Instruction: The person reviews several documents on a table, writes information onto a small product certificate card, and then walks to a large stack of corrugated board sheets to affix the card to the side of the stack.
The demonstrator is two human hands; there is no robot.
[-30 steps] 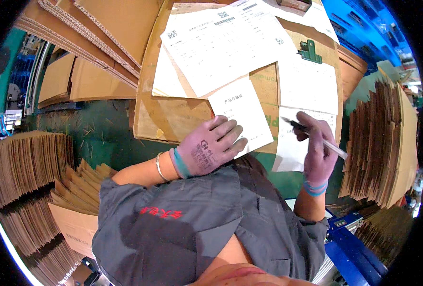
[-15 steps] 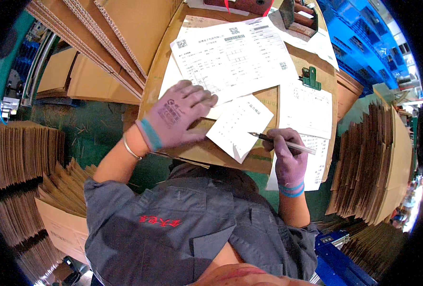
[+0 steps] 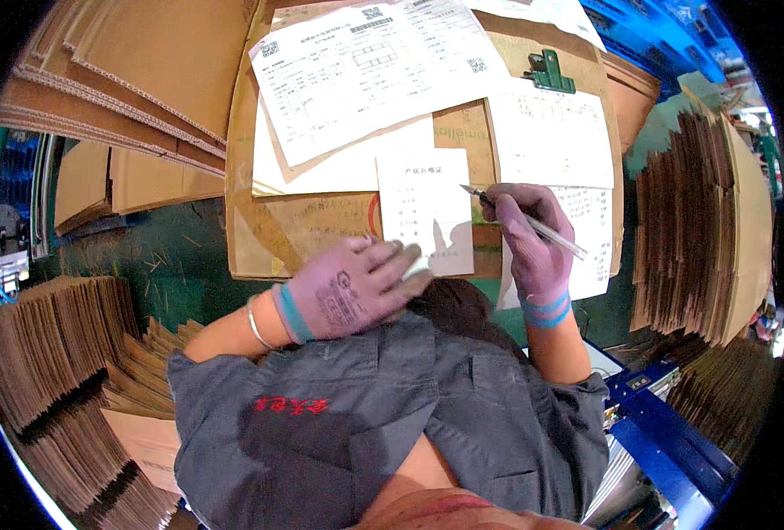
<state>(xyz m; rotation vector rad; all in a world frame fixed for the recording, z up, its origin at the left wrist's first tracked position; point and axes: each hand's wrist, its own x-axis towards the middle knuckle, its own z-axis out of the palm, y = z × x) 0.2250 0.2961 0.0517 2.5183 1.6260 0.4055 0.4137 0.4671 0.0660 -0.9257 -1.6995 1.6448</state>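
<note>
My right hand (image 3: 538, 234), in a purple glove with a blue cuff, is closed round a clear-barrelled pen (image 3: 555, 237). Its dark tip points left, at the right edge of a small white printed slip (image 3: 423, 190). The slip lies upright near the front of a cardboard-topped surface (image 3: 308, 225). My left hand (image 3: 357, 287), in a matching glove, is palm down at the slip's lower left corner. Its fingers stretch out over that corner; whether they press on it I cannot tell. Beyond the slip lie large printed sheets (image 3: 365, 79).
A green clip (image 3: 548, 71) sits on papers (image 3: 555, 137) at the right. Cardboard sheets lean at the upper left (image 3: 144, 71). Stacks of flat cardboard stand at the left (image 3: 56, 336) and right (image 3: 692, 221). A blue machine part (image 3: 666, 459) is at lower right.
My left hand has come off the large sheets and moved nearer me, to the slip's lower corner. The slip has turned from tilted to nearly straight. My right hand still holds the pen.
</note>
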